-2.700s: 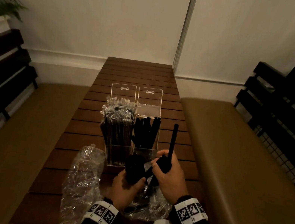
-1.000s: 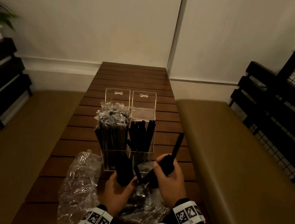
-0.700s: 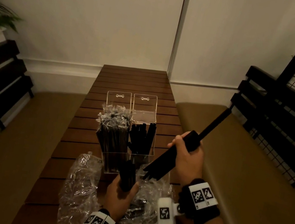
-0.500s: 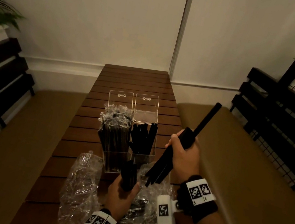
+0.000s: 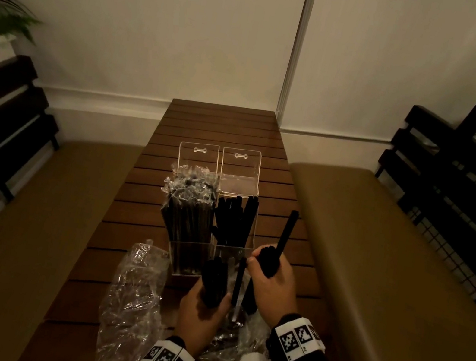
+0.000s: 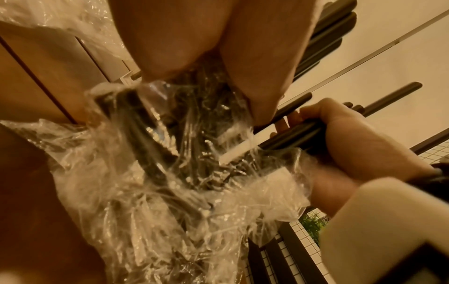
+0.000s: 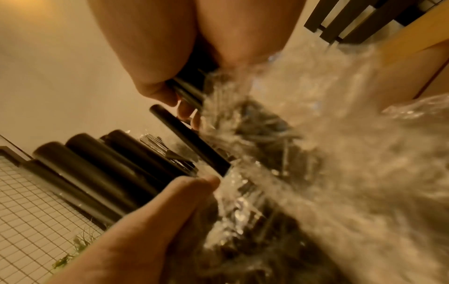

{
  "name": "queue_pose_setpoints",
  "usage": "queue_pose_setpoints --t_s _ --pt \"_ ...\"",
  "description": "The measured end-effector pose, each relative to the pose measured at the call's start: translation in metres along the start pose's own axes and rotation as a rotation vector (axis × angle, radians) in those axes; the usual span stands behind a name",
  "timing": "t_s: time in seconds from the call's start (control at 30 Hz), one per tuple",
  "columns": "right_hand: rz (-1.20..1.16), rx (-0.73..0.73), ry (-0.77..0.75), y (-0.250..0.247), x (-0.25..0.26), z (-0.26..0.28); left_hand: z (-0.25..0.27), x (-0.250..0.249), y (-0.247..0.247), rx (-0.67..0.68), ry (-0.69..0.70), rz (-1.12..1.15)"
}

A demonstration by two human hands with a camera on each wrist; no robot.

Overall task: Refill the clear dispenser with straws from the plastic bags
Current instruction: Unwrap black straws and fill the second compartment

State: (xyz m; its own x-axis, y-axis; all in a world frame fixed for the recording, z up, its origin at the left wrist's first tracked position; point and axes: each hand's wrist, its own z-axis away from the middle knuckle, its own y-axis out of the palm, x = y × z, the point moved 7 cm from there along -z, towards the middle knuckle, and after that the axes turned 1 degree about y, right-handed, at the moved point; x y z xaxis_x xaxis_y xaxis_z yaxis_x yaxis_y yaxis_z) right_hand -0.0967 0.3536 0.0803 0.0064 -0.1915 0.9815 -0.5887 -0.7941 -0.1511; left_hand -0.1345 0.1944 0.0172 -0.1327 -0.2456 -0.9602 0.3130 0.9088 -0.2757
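Note:
The clear dispenser [image 5: 239, 174] stands mid-table with both lids up. Its left compartment holds wrapped straws [image 5: 187, 216], its right one bare black straws [image 5: 234, 221]. Just in front of it my left hand [image 5: 203, 304] grips a bundle of black straws [image 5: 214, 278] through the mouth of a crumpled plastic bag [image 5: 237, 339]. My right hand [image 5: 268, 281] grips a second bundle [image 5: 270, 261] beside it, one straw [image 5: 289, 230] sticking up higher. The right wrist view shows the left hand [image 7: 145, 221] around thick straws [image 7: 97, 182]. The left wrist view shows the right hand [image 6: 352, 144] on its straws [image 6: 294, 132] above the bag [image 6: 170, 192].
A second crumpled plastic bag [image 5: 133, 298] lies on the slatted wooden table [image 5: 220, 126] to the left of my hands. Padded benches [image 5: 374, 268] run along both sides, with dark slatted backrests [image 5: 451, 192]. A white wall closes the far end.
My right hand, which had swung its bundle up and out to the right, has come back down next to the left hand. The straws now stand nearly upright. The left hand has stayed put.

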Motion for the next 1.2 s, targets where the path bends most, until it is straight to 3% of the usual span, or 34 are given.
queue_pose_setpoints --t_s 0.3,0.5,0.67,0.8,0.97,1.2 --pt "0.125 0.227 0.019 0.017 0.0 0.012 -0.005 0.0 0.007 0.047 -0.027 -0.013" --pt "0.194 0.203 -0.057 0.019 -0.001 0.008 -0.005 -0.007 0.012 0.124 -0.029 -0.003" --pt "0.275 0.225 0.025 0.021 -0.016 0.0 -0.003 -0.004 0.01 0.115 -0.036 0.045" --pt "0.141 0.262 0.089 0.018 -0.021 -0.001 -0.002 -0.003 0.009 0.097 -0.029 0.067" --pt "-0.088 0.077 0.174 -0.004 -0.014 -0.006 -0.002 -0.002 0.008 0.086 -0.027 0.04" --pt "-0.45 -0.15 0.032 -0.044 0.056 -0.045 -0.003 0.003 0.009 0.078 -0.072 0.078"
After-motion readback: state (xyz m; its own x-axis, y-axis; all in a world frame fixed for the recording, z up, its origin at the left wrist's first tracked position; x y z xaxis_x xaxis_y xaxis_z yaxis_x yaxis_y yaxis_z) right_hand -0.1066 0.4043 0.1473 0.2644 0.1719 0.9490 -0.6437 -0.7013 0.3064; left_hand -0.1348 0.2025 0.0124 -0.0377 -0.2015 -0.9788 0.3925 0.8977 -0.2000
